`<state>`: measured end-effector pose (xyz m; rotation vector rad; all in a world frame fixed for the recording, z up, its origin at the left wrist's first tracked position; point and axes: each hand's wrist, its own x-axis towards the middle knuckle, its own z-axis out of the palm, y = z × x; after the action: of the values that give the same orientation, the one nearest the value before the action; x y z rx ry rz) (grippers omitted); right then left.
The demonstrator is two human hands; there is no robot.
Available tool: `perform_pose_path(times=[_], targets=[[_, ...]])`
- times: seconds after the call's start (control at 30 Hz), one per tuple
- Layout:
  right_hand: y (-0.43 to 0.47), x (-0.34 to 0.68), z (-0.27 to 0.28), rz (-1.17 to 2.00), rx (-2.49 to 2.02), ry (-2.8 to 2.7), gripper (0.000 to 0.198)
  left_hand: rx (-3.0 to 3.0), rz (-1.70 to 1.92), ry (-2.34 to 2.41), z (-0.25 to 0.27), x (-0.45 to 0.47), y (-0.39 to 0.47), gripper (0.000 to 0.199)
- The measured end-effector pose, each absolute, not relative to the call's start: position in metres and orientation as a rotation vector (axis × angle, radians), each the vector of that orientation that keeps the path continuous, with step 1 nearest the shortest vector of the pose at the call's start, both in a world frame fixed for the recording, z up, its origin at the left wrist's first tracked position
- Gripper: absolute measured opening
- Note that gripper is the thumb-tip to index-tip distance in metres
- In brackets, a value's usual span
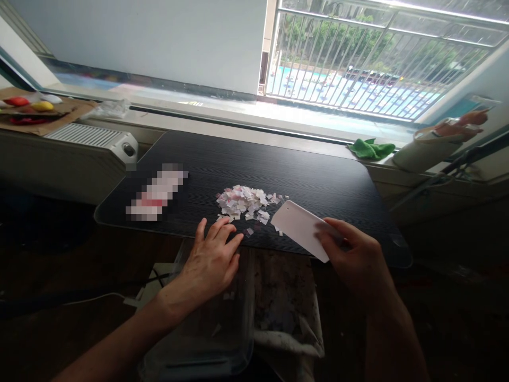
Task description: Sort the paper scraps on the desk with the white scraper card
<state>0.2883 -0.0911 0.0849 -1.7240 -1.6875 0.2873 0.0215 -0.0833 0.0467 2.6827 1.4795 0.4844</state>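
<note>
A heap of small cut paper pieces (242, 201), mostly white with some pinkish ones, lies in the middle of the black table (318, 180). My right hand (353, 249) grips a flat white scraper-like card (300, 225) with a small hole near its far corner. The card's far end meets the right side of the heap, where a few scraps lie loose. My left hand (217, 254) is at the table's front edge just below the heap, fingers spread and holding nothing. A few loose scraps lie near its fingertips.
A blurred-out pinkish item (157, 193) lies at the table's left. Below the front edge stands a clear plastic bin (207, 339) with a few scraps in it. Behind are a radiator (95, 140), a green cloth (371, 149) and a white pot (421, 148) by the window.
</note>
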Motion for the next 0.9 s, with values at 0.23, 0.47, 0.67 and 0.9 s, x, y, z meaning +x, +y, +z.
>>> perform_pose_path(times=[0.23,0.47,0.67,0.9], targets=[[-0.083,0.261,0.076,0.492,-1.654,-1.718,0.028,2.661,0.469,1.510,0.047,0.016,-0.086,0.033],[-0.082,0.262,0.078,0.660,-1.822,-1.485,0.033,2.597,0.472,1.575,0.043,0.005,-0.089,0.034],[-0.068,0.257,0.063,0.877,-1.803,-1.450,0.034,2.578,0.490,1.613,0.041,-0.002,-0.089,0.034],[-0.062,0.244,0.056,1.117,-1.724,-1.436,0.036,2.529,0.513,1.651,0.041,-0.007,-0.094,0.034]])
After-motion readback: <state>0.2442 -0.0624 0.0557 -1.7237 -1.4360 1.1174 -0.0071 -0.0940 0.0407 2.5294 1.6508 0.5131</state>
